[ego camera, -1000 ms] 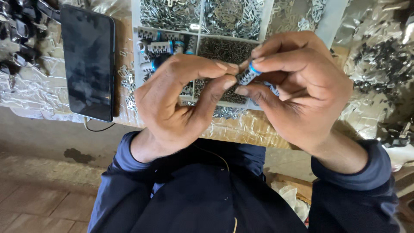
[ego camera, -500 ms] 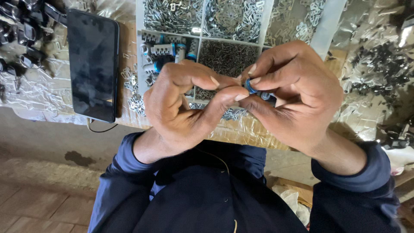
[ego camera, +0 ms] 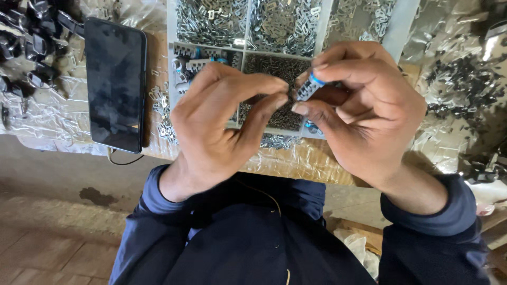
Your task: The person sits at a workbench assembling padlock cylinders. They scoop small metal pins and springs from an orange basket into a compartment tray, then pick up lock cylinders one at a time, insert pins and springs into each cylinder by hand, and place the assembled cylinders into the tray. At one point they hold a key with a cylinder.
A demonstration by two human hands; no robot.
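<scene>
Divided white tray [ego camera: 170,68] of small metal parts on the bench, dark phone [ego camera: 115,84] beside it, right hand [ego camera: 364,116] raised over the tray, fingers curled, pinching a small blue-and-metal piece [ego camera: 309,87], left hand [ego camera: 222,121] facing it, thumb and forefinger pressed together at the piece's end

I am working from a single view, the camera worn on the person's head, so no second view is sharing any of the scene. It is looking steeply down over the chest and dark blue sleeves, facing forward toward the table edge [ego camera: 317,166] running across the middle. It is sitting close: the left hand [ego camera: 219,124] and right hand [ego camera: 359,113] are filling the centre, raised between lens and table. Beyond them I am seeing the divided tray [ego camera: 171,63] at the top, a phone [ego camera: 115,84] on the left, and floor along the lower left.
</scene>
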